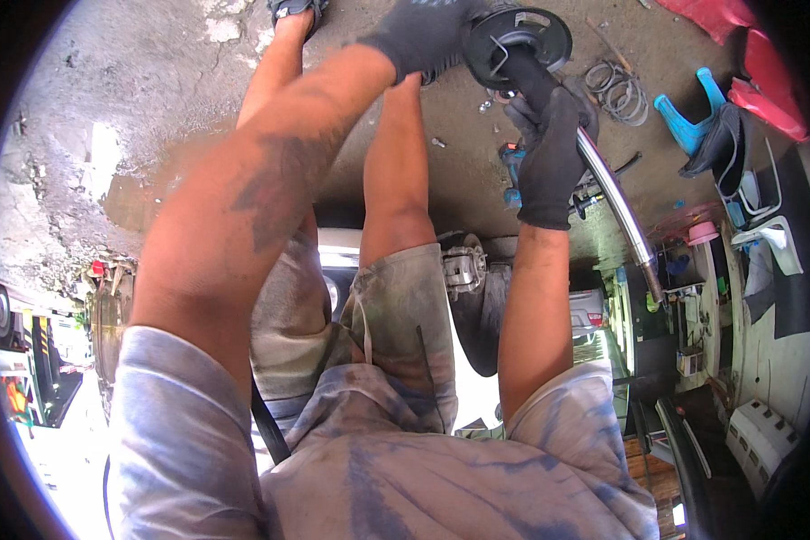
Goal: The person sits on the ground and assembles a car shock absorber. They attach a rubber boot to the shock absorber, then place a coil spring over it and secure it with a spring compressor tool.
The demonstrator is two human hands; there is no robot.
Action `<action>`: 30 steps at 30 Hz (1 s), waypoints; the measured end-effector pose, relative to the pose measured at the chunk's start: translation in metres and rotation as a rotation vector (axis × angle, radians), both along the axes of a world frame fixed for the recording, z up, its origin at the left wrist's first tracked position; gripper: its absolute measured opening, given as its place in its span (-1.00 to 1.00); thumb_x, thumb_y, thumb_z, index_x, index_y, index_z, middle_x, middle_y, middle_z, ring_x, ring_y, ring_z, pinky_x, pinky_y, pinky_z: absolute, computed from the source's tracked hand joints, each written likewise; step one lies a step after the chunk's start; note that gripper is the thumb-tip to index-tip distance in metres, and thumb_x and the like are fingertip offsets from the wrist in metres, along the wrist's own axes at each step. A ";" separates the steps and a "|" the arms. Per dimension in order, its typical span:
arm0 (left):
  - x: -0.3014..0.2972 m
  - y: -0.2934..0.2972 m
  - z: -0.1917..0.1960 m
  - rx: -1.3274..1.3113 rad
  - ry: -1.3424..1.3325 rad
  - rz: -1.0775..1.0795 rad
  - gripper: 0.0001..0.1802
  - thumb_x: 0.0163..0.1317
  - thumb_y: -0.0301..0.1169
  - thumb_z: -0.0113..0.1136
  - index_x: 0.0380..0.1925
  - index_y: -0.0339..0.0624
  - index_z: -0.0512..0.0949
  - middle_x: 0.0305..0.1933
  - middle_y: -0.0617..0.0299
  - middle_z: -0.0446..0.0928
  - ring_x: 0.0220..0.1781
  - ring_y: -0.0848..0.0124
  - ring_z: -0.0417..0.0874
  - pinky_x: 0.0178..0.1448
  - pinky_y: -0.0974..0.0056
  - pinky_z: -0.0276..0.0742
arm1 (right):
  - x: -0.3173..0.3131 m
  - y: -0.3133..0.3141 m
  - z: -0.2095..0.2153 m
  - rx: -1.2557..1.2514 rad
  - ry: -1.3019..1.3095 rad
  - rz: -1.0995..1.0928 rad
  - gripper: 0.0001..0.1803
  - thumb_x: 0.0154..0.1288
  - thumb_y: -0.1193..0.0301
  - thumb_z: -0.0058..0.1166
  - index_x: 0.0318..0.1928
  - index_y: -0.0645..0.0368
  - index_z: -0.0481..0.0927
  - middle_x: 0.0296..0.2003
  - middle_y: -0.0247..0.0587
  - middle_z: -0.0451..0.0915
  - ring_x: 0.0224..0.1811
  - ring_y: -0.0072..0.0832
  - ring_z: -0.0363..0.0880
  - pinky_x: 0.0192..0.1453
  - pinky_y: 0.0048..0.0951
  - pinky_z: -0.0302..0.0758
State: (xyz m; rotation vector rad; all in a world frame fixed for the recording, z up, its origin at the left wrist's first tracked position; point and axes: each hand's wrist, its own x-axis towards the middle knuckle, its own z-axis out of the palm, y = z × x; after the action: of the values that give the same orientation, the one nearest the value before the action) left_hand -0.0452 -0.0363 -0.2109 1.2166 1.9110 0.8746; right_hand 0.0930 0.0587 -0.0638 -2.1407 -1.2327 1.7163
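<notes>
A shock absorber strut slants across the upper right, with a round black spring seat (560, 43), a black sleeve and a long bare chrome rod (614, 193) pointing toward the lower right. My right hand (549, 148), in a dark glove, is wrapped around it where the sleeve meets the rod. My left hand (418, 38), also gloved, reaches to the far side of the spring seat with its fingers curled in. The seat and the picture's top edge hide part of that grip.
A blue power tool (511, 166), a small bolt (438, 142) and several metal rings (621, 94) lie on the stained floor (477, 184). Blue plastic (688, 126) and red panels (765, 90) are at the right. A brake caliper (463, 270) sits beside my knee.
</notes>
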 end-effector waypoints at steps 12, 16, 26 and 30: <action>0.044 0.036 0.091 -0.352 -0.665 0.757 -0.48 0.08 -0.33 0.24 0.01 -0.39 0.41 -0.16 -0.09 0.58 -0.13 0.15 0.65 -0.02 0.15 0.52 | -0.011 -0.008 0.008 0.061 0.041 -0.017 -0.57 0.34 0.37 0.05 0.15 0.28 0.34 -0.07 0.06 0.58 -0.19 -0.26 0.67 -0.17 -0.29 0.69; 0.066 0.053 0.080 -0.516 -0.484 0.828 -0.39 -0.02 -0.34 0.31 0.02 -0.43 0.35 -0.06 -0.17 0.49 -0.06 0.01 0.58 0.04 0.09 0.49 | -0.008 -0.009 0.004 0.066 0.063 -0.032 -0.57 0.35 0.35 0.05 0.14 0.27 0.35 -0.05 0.08 0.56 -0.14 -0.27 0.66 -0.16 -0.31 0.69; 0.093 0.030 0.116 -0.374 -0.211 0.800 -0.21 -0.01 -0.56 0.13 0.30 -0.45 0.14 0.24 -0.36 0.26 0.31 -0.20 0.28 0.37 0.02 0.21 | -0.011 -0.003 0.009 0.094 0.034 0.051 -0.56 0.29 0.34 0.15 0.08 0.32 0.38 -0.17 -0.02 0.56 -0.30 -0.40 0.63 -0.24 -0.41 0.64; 0.074 0.010 0.161 -0.397 -0.454 0.468 -0.16 -0.01 -0.58 0.10 0.35 -0.44 0.08 0.37 -0.41 0.10 0.43 -0.22 0.12 0.46 0.03 0.08 | -0.016 -0.003 0.007 0.090 0.046 0.011 -0.55 0.28 0.38 0.16 0.08 0.34 0.37 -0.16 -0.01 0.56 -0.35 -0.41 0.63 -0.27 -0.42 0.63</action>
State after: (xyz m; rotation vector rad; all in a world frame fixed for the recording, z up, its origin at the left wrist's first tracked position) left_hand 0.0284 -0.0263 -0.0496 0.3016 1.8844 0.8566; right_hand 0.0766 0.0558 -0.0573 -2.0368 -1.2854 1.6712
